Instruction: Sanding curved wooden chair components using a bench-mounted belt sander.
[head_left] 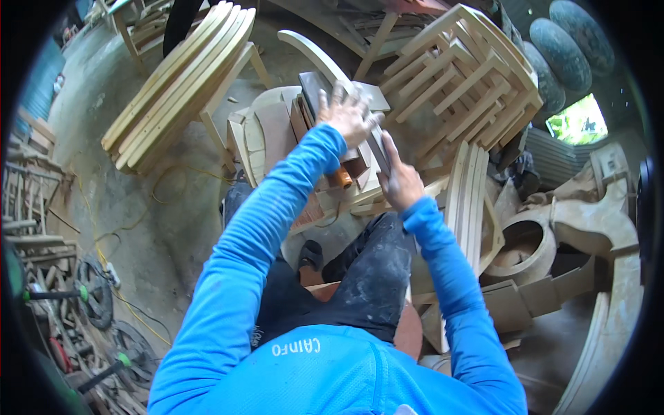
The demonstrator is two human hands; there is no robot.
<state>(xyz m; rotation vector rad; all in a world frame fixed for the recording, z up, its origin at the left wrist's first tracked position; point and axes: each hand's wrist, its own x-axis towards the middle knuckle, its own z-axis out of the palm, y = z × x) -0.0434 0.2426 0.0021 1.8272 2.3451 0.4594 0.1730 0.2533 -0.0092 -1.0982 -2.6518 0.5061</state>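
Clock centred mid-view. Left hand (346, 116) is resting at 12 o'clock, fingers spreading over the lower end of a pale curved wood piece (315, 52); can't tell if the thumb is pinching anything. That piece is running from the left hand toward 12, far end curving toward 11. Right hand (403, 181) is sitting at 2 o'clock, gripping the near end of a grey flat strip (378, 147), one finger pointing up along it; strip is slanting up to the left hand. Orange cylinder (339, 178) is lying just below the left hand. Curved slats (183, 90) are stacking up at 10 o'clock, slatted wooden frames (477, 76) are piling at 1 to 2, yellow cord (102, 257) is trailing around 8 to 9.
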